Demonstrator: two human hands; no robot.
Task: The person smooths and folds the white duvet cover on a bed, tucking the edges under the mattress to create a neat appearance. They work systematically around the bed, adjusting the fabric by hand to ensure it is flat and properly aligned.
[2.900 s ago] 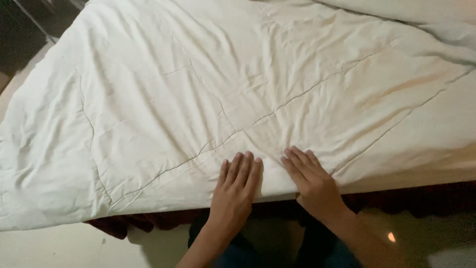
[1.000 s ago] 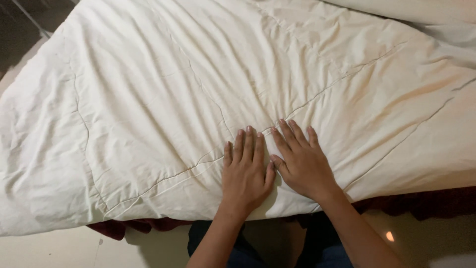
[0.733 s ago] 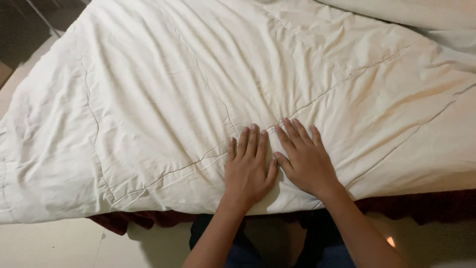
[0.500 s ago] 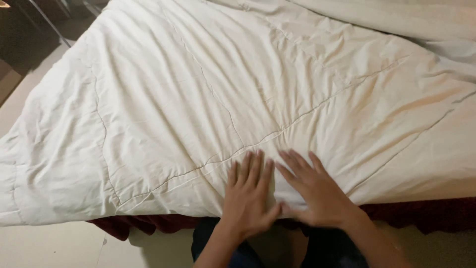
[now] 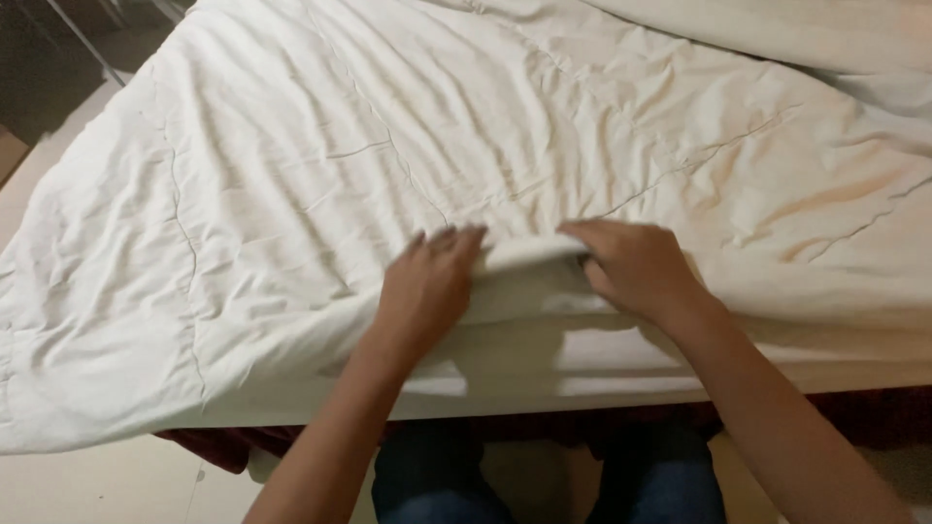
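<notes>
At the left corner of the bed, our cream-white quilted cotton comforter drapes past the near edge, above a strip of dark red bed skirt and the pale floor. The comforter covers the bed from that corner across to the right edge, its stitched seams running diagonally away from us.

Moving right to the middle of the near edge, our left hand lies palm down with fingers curled over a raised fold of the comforter, gripping the fabric from the left side. The forearm comes up from below at a slant, wrist low, knuckles toward the far side.

Just right of it, our right hand clasps the same fold from the other side, fingers tucked under the lifted lip, thumb on top. The ridge of cloth between our hands runs parallel to the near edge, so each hand sits at one end of it, equally near.

Below the fold we see a flatter white layer along the near edge, and our dark blue trousers beneath.
</notes>
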